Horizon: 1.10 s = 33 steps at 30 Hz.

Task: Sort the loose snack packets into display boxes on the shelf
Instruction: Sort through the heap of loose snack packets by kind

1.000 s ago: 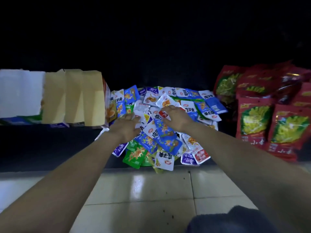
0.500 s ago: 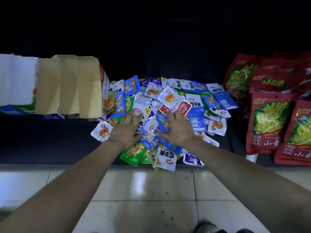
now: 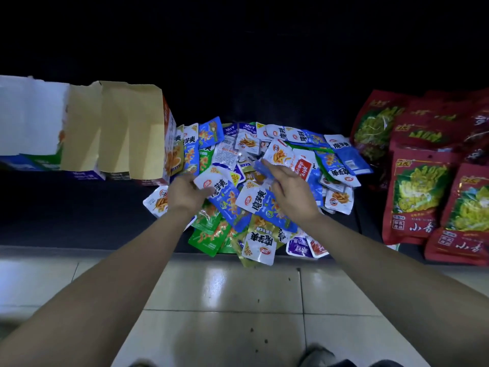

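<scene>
A heap of loose snack packets (image 3: 304, 165), blue, white, green and purple, lies on the dark bottom shelf (image 3: 66, 215). Both my hands are on top of the heap. My left hand (image 3: 185, 194) grips the left edge of a blue-and-white packet (image 3: 225, 192) lifted off the pile. My right hand (image 3: 289, 193) reaches over another blue-and-white packet (image 3: 260, 206), its fingertips pinching a blurred blue packet (image 3: 260, 169). The display boxes (image 3: 119, 128) stand in a row to the left of the heap with tan flaps raised; their insides are hidden.
Large red bags with yellow-green pictures (image 3: 415, 197) are stacked on the shelf to the right of the heap. A white box flap (image 3: 29, 115) is at far left. Glossy floor tiles (image 3: 225, 300) run along the shelf's front edge, where some packets overhang.
Both hands lay flat on the heap before. Now the left hand has lifted a blue-and-white packet and the right has picked up a blue one. The view shifted slightly.
</scene>
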{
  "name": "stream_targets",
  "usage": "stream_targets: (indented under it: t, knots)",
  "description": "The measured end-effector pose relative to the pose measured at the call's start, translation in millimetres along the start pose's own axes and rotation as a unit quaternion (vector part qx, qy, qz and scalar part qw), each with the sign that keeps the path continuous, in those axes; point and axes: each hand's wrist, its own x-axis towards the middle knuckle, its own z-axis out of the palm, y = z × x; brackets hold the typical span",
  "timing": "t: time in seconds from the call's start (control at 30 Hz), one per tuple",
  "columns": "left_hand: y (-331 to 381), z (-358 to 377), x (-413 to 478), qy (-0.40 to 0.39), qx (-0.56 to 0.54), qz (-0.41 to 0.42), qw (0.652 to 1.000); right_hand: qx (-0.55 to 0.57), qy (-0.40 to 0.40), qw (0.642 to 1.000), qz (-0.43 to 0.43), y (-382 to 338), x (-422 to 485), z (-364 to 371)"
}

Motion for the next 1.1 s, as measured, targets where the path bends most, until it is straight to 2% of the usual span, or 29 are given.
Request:
stream_targets:
  t: [0.07,0.1,0.2,0.27,0.37,0.43,0.5,0.53,0.6,0.67,0.7,0.8,0.83,0.9,0.93,1.0,1.1]
  knots:
    - [5.4,-4.5,0.7,0.005,-0.162,-0.037,0.986,0.011,-0.068,0.997,-0.027,-8.8,1.6,10.3]
    - [9.4,-6.0,-1.0,-0.011,-0.242,-0.064,0.968,0.021,-0.115,0.993,-0.031,-15.7,2.7,16.0]
    - [17.1,-7.0,-8.2,-0.109,-0.418,-0.148,0.889,0.034,-0.195,0.979,-0.054,-34.7,6.3,31.1]
    - [18.4,-4.0,-12.6,-0.141,-0.417,-0.148,0.885,0.045,-0.224,0.97,-0.083,-44.9,7.9,34.1]
    - [14.7,3.2,-11.1,-0.061,-0.376,-0.12,0.917,0.164,-0.278,0.946,-0.019,-52.7,8.4,22.5]
    - [10.9,4.0,-8.3,-0.043,-0.374,-0.129,0.918,0.183,-0.189,0.964,0.025,-45.4,10.0,12.1]
    - [5.6,3.7,-7.2,-0.048,-0.367,-0.132,0.92,0.056,-0.074,0.993,0.068,-27.5,10.2,5.4]
    - [1.9,4.3,-6.2,-0.051,-0.355,-0.129,0.924,-0.018,-0.066,0.991,0.118,-18.9,8.7,2.7]
    - [-3.9,6.4,-5.5,-0.053,-0.339,-0.126,0.931,-0.137,-0.173,0.946,0.238,-9.0,-0.9,2.9]
    - [-6.8,9.5,-7.4,-0.048,-0.335,-0.121,0.933,-0.171,-0.254,0.914,0.266,-0.4,-13.1,11.9]
    - [-7.1,10.3,-9.1,-0.048,-0.334,-0.117,0.934,-0.152,-0.245,0.92,0.265,3.3,-16.3,15.7]
    - [-9.9,12.7,-10.7,-0.048,-0.322,-0.107,0.939,-0.031,-0.145,0.946,0.29,10.7,-12.5,10.6]
    - [-9.9,12.7,-11.7,-0.047,-0.319,-0.11,0.94,0.029,-0.118,0.946,0.302,8.5,-8.0,4.8]
    - [-11.2,13.0,-11.2,-0.052,-0.315,-0.112,0.941,0.189,-0.083,0.918,0.338,-1.6,1.7,-5.1]
    - [-10.0,12.6,-10.6,-0.057,-0.318,-0.111,0.94,0.246,-0.08,0.902,0.345,-9.0,5.6,-5.8]
    - [-4.6,12.8,-12.7,-0.074,-0.336,-0.115,0.932,0.291,-0.121,0.893,0.32,-26.7,11.1,1.0]
    - [8.4,13.7,-20.7,-0.094,-0.408,-0.14,0.897,0.252,-0.204,0.916,0.238,-50.4,15.9,25.4]
